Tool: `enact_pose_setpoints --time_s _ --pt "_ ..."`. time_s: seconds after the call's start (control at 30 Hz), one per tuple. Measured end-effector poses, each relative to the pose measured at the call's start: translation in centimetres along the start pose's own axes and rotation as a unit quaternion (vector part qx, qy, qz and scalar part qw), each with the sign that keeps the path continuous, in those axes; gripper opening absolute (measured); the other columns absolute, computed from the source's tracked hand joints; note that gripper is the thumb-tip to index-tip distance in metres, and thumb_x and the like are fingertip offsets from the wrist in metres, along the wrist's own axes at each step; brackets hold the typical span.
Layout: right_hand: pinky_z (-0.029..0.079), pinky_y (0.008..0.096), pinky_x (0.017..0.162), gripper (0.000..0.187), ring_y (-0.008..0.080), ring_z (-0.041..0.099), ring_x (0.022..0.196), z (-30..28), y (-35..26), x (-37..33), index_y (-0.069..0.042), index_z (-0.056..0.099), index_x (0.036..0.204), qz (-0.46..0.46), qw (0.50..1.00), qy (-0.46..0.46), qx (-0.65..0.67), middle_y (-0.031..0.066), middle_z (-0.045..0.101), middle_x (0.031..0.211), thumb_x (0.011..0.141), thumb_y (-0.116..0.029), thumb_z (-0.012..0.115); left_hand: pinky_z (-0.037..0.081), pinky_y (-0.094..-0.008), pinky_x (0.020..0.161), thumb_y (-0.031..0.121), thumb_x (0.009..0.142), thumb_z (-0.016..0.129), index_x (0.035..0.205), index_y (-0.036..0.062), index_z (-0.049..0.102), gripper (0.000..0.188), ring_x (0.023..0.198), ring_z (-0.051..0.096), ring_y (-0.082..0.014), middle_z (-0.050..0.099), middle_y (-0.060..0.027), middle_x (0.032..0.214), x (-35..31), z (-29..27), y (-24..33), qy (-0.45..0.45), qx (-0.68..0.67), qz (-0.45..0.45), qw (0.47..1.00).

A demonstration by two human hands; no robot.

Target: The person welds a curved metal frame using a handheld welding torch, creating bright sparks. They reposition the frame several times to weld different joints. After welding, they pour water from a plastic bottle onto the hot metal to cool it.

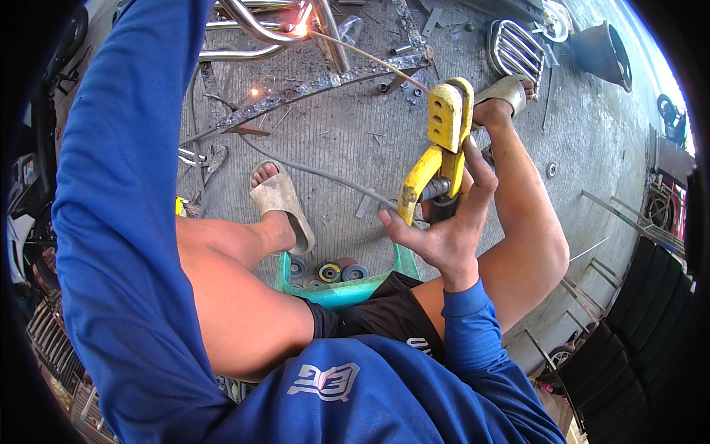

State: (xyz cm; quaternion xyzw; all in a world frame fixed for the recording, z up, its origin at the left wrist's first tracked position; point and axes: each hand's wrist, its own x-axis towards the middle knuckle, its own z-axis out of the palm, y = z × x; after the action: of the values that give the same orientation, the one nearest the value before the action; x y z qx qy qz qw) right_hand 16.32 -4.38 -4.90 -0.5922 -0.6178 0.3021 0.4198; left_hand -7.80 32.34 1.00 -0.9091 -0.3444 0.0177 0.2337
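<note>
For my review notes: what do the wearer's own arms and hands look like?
Both arms wear long blue sleeves: the left sleeve is loose and creased, the right sleeve ends in a blue cuff at the wrist. The right hand wears no glove. The left hand is out of view.

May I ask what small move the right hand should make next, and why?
I would suggest the right hand gently ease the yellow, chunky electrode holder toward the shiny silver metal tubes, since its long, thin, tan rod ends at a bright glow there and probably shortens as it burns.
</note>
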Motion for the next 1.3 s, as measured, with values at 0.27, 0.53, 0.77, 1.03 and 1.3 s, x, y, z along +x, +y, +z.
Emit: enact_pose_setpoints --time_s 0.27,0.53,0.77,1.03,1.3 --pt "0.057 0.0283 0.084 0.116 0.0200 0.064 0.107 0.1 -0.2 0.0 -0.007 0.024 0.155 0.008 0.999 -0.031 0.027 0.0177 0.054 0.132 0.067 -0.028 0.096 0.049 -0.0466 0.101 0.035 0.078 0.076 0.075 0.0079 0.078 0.028 0.094 0.072 -0.0348 0.076 -0.0152 0.085 -0.1 0.9 -0.8 -0.015 -0.004 0.038 0.999" --pt "0.060 0.0268 0.080 0.118 0.0210 0.064 0.110 0.2 -0.3 0.2 -0.006 0.023 0.155 0.029 0.998 -0.039 0.049 0.0185 0.049 0.136 0.066 -0.028 0.098 0.054 -0.0482 0.091 0.036 0.077 0.075 0.075 0.0086 0.079 0.028 0.090 0.073 -0.0360 0.075 -0.0169 0.083 -0.3 0.8 -0.6 -0.020 -0.015 -0.024 0.999" --pt "0.054 0.0398 0.102 0.119 0.0290 0.060 0.122 0.4 0.6 0.1 -0.005 0.025 0.154 -0.014 0.998 -0.022 0.050 0.0200 0.043 0.144 0.063 -0.029 0.098 0.058 -0.0496 0.081 0.037 0.076 0.073 0.074 0.0090 0.079 0.029 0.085 0.073 -0.0372 0.074 -0.0183 0.080 -0.6 0.0 0.4 -0.054 -0.028 -0.082 0.995" --pt "0.055 0.0399 0.099 0.120 0.0302 0.066 0.117 -0.6 0.2 -0.5 -0.002 0.031 0.152 -0.038 0.999 0.012 -0.016 0.0222 0.059 0.132 0.058 -0.031 0.100 0.058 -0.0504 0.072 0.050 0.075 0.069 0.077 0.0092 0.080 0.042 0.076 0.072 -0.0406 0.072 -0.0197 0.074 -3.3 3.4 -1.2 -0.070 -0.073 -0.132 0.986" --pt "0.053 0.0403 0.096 0.121 0.0284 0.063 0.113 1.4 1.1 -2.2 -0.006 0.026 0.154 0.015 1.000 -0.020 0.005 0.0215 0.053 0.133 0.060 -0.030 0.097 0.055 -0.0508 0.068 0.050 0.079 0.070 0.072 0.0028 0.076 0.048 0.069 0.070 -0.0409 0.068 -0.0239 0.069 -8.2 8.8 -2.1 -0.097 -0.160 -0.202 0.961"
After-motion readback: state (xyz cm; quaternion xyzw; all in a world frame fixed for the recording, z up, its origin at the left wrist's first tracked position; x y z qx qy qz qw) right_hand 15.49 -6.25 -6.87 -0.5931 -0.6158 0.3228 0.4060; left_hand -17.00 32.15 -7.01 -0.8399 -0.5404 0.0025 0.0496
